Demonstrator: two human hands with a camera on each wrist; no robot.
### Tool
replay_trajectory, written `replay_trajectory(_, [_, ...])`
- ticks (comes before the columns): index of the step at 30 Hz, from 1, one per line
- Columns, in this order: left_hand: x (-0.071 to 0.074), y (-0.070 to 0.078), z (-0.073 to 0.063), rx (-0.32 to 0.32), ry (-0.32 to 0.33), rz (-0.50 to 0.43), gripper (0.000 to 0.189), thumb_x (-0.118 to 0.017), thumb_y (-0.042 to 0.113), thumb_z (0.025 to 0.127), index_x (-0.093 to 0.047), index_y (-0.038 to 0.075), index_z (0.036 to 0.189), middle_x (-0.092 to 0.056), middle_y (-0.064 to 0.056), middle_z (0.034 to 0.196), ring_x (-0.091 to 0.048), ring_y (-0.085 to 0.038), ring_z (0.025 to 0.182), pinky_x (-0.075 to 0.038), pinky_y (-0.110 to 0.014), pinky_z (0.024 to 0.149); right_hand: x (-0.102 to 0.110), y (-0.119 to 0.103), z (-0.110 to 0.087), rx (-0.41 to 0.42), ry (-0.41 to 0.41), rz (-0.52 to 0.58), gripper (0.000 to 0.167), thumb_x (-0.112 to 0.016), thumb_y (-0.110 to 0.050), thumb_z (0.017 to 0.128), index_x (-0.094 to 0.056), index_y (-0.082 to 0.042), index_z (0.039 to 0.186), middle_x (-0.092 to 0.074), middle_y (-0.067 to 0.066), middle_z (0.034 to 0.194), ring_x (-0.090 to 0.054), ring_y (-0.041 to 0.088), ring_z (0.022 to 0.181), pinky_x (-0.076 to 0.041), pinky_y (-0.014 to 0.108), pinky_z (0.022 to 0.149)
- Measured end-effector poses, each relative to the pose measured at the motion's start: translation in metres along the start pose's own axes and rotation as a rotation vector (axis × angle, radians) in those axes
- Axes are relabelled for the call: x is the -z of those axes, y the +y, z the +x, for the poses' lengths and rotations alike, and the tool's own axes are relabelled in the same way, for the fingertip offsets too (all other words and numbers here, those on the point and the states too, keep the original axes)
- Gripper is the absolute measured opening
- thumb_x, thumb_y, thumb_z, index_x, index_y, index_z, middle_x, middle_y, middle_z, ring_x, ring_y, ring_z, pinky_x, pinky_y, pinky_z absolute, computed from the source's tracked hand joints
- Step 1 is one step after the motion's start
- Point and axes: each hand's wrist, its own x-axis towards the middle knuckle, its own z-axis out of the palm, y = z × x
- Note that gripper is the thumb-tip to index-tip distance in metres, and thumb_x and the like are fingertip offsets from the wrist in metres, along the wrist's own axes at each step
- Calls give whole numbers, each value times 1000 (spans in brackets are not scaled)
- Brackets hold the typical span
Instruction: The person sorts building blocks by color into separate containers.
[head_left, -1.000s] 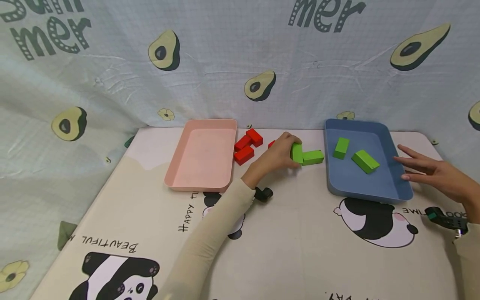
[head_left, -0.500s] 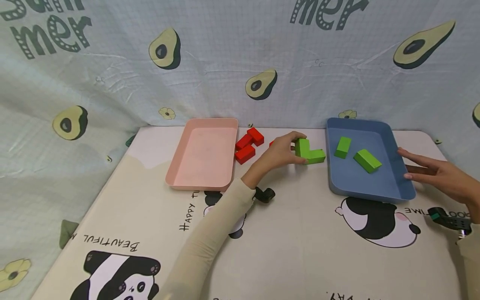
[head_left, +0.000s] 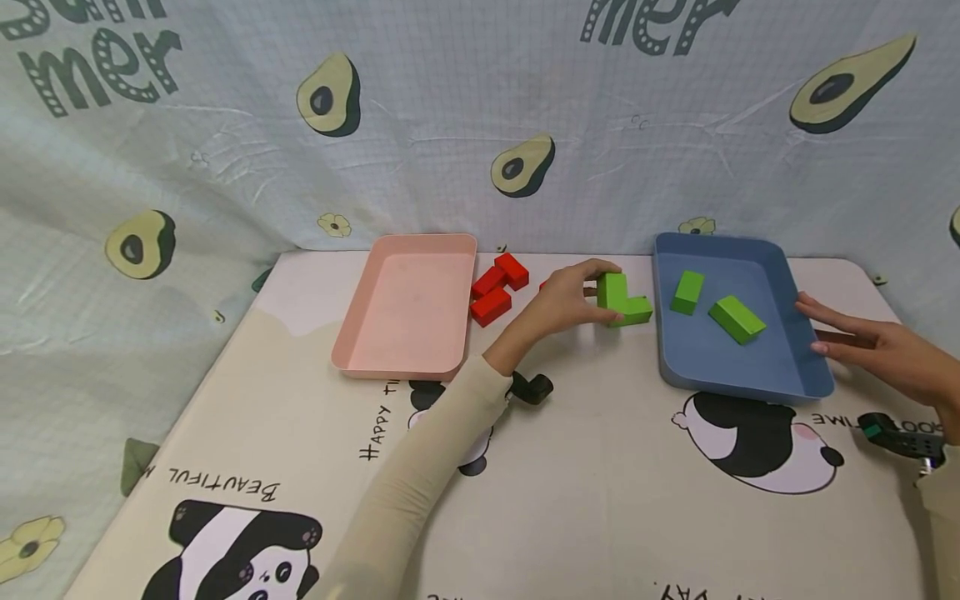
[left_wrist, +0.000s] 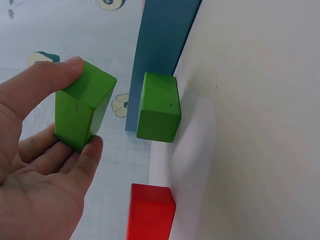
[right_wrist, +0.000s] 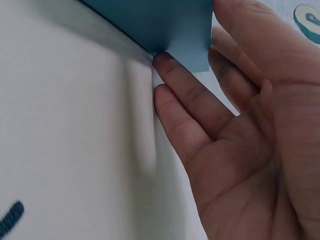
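My left hand (head_left: 566, 297) pinches a green block (left_wrist: 82, 107) between thumb and fingers, held up off the table in the left wrist view. Close beside it, a second green block (left_wrist: 159, 107) lies on the table, left of the blue tray (head_left: 705, 371). Two more green blocks, one small (head_left: 687, 292) and one larger (head_left: 737, 319), lie inside that tray. On the tray's right side, my right hand (head_left: 873, 343) touches the outer wall with nearly straight fingers. In the right wrist view its fingertips (right_wrist: 165, 62) meet the tray's lower edge.
A pink tray (head_left: 405, 308) stands at the back left. Several red blocks (head_left: 491, 307) lie by its right side, and another red block (left_wrist: 151, 212) is mostly hidden behind my left hand in the head view. A patterned cloth (head_left: 420, 108) hangs behind the table.
My left hand has shifted right with the green block, lifting it slightly, now overlapping the second green block in the head view. My right hand has come against the blue tray's wall.
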Motion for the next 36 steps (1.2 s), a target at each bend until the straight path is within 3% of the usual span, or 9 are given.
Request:
replay_trajectory(6, [0,3,0,1,3,4,63,-86,9,82,-58,2,138,-62,-10,132,-61,-23,123,-50,-24,103,-1,3,-1,-13,0,14,70,-57,-30,106,-17,-33,163,-9,-41,152,-26,-17,125,-14,80,108])
replay_trajectory(13, [-2,7,0,-14,-3,10,63,-86,9,82,-58,2,138,-62,-10,132,-61,-21,123,-48,-16,101,-1,4,-1,-6,3,25,69,-57,-29,106,-19,-32,163,-10,-41,153,-30,-28,104,-15,79,108])
replay_trajectory(23, [-4,10,1,-34,-2,20,64,-88,10,80,-60,2,137,-64,-11,130,-62,-22,122,-49,-16,100,-1,3,-1,-18,-7,34,69,-56,-30,106,-18,-34,163,-8,-40,154,-29,-26,110,-14,76,110])
replay_trajectory(27, [-5,11,1,-37,-14,20,65,-88,10,80,-59,2,137,-63,-12,132,-62,-26,125,-49,-16,99,-1,3,-1,-10,-4,32,68,-56,-29,106,-17,-34,163,-8,-39,155,-30,-26,108,-9,70,117])
replay_trajectory(29, [-6,12,2,-37,-17,24,65,-88,11,80,-59,2,138,-63,-12,132,-62,-26,125,-49,-17,100,-1,4,-1,-3,0,27,68,-56,-28,106,-18,-34,163,-9,-39,156,-30,-27,108,-9,58,123])
replay_trajectory(30, [-6,12,2,-35,-17,29,66,-89,11,80,-60,3,138,-63,-11,132,-62,-24,124,-49,-17,100,-1,4,-2,-1,1,19,68,-56,-28,107,-18,-34,163,-9,-39,156,-30,-27,109,-10,44,126])
replay_trajectory(34, [-7,15,2,-30,-17,51,66,-89,13,79,-60,4,138,-63,-9,132,-63,-19,122,-49,-16,99,-1,4,-2,5,3,24,68,-56,-28,107,-18,-34,163,-10,-39,155,-30,-27,109,-10,48,126])
replay_trajectory(35, [-8,16,2,-30,-17,56,66,-89,14,79,-60,5,138,-63,-9,132,-63,-17,121,-49,-15,99,-1,4,-2,5,3,30,68,-56,-27,107,-18,-33,163,-9,-39,155,-30,-27,109,-8,60,122])
replay_trajectory(36, [-8,16,2,-33,-20,51,66,-89,13,79,-60,4,138,-63,-9,132,-63,-18,121,-50,-17,99,0,5,-2,6,4,30,68,-56,-27,107,-18,-33,163,-9,-39,155,-30,-27,108,-9,62,121])
